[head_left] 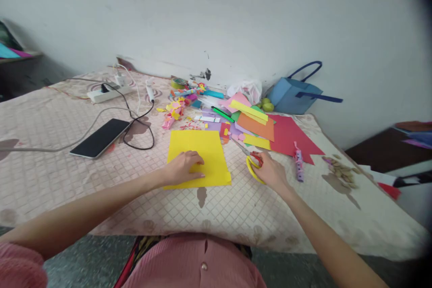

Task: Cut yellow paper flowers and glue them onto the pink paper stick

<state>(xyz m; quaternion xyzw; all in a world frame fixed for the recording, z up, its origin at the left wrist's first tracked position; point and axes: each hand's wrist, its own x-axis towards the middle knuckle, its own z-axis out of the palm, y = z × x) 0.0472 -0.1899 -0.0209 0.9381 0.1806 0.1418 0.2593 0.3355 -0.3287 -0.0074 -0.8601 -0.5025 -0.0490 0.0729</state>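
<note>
A sheet of yellow paper (202, 148) lies flat on the cloth-covered table in front of me. My left hand (185, 167) rests on its lower left part, thumb and fingers apart and loosely bent, holding nothing. To the right of the sheet, my right hand (270, 172) is closed on the scissors (255, 166), which have yellow and red handles. Their metal blades point up and left, toward scattered paper pieces. Right of that hand stands a small lilac paper roll (299, 165) with a pink tip.
Coloured paper sheets and strips (256, 126), a green pen (222, 114) and a tape roll (178, 83) lie toward the wall. At left are a phone (100, 138), cables and a power strip (110, 93). A blue bag (293, 94) and peanut-like pieces (342, 172) are at right.
</note>
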